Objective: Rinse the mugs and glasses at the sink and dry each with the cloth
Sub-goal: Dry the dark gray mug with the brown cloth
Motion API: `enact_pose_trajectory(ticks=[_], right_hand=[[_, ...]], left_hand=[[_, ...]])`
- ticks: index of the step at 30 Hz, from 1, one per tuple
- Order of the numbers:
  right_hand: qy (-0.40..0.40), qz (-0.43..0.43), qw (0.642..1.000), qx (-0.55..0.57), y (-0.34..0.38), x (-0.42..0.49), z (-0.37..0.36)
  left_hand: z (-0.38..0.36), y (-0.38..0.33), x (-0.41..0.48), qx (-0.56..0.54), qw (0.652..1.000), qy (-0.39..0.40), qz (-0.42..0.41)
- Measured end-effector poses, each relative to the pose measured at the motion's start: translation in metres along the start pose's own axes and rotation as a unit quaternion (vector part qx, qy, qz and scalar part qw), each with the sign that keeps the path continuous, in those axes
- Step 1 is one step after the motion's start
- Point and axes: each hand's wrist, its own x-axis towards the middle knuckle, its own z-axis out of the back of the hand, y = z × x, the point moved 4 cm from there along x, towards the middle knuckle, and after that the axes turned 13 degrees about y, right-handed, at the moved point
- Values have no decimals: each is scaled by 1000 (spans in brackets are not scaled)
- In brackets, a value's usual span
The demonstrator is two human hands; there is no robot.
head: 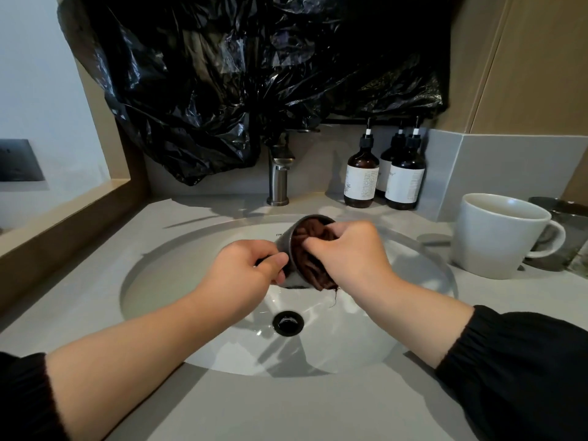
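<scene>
Sleeves, black, sit nearest the camera on both forearms, pushed up clear of the wrists. Past them the sink (178, 316) basin w/ its dark drain (288, 323) lies below the hands; no water visible running from the tap (280, 176).

Left hand (245, 265) is over the basin, fingers curled round a small dark mug (288, 238), gripping it by the side or handle (can't tell which, hand covers it), mug tipped w/ its mouth toward the right. Right hand (350, 249) is clenched on a brown cloth (310, 265), pushing a wad of it into the mug's mouth; rest of the cloth hangs down over the rim, loose threads dangling above the drain.

Step in hand, by my read: drying the inside of this mug, rinse looks done. Next move prob. needs the cloth twisted round the inner wall, then wiped over the outside, w/ the left hand keeping a firm hold since a wet mug could slip into the basin.

Further back on the right counter, a white mug (499, 237) stands upright, a dark glass (569, 230) just behind it, partly hidden. Three pump bottles (385, 176) stand by the back wall, black plastic sheeting (238, 74) hanging above.
</scene>
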Motion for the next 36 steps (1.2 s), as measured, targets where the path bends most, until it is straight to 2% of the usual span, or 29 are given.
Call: enact_pose_trajectory(ticks=[3, 5, 8, 11, 13, 19, 24, 30, 36], right_hand=[[-23, 33, 995, 89, 9, -8, 6], [-35, 63, 993, 92, 18, -10, 14], [-11, 89, 993, -71, 27, -8, 21], [66, 78, 968, -229, 21, -9, 8], [110, 74, 953, -273, 17, -11, -2], [214, 38, 961, -174, 17, -9, -1], [222, 4, 968, -113, 23, -6, 21], [240, 41, 947, -209, 20, -15, 6], [246, 46, 946, -206, 21, -14, 8]], left_hand=[[4, 5, 1, -45, 999, -12, 16], [8, 8, 1, -69, 997, -27, 26], [10, 7, 0, -62, 998, -27, 14], [3, -1, -2, -10, 1000, -7, -22], [-3, -6, -5, 31, 999, 5, -38], [1, -4, -6, 77, 996, 8, -33], [4, -7, -5, 91, 995, 4, -38], [-4, -13, -9, 99, 993, 21, -58], [-1, -12, -8, 89, 994, 14, -57]])
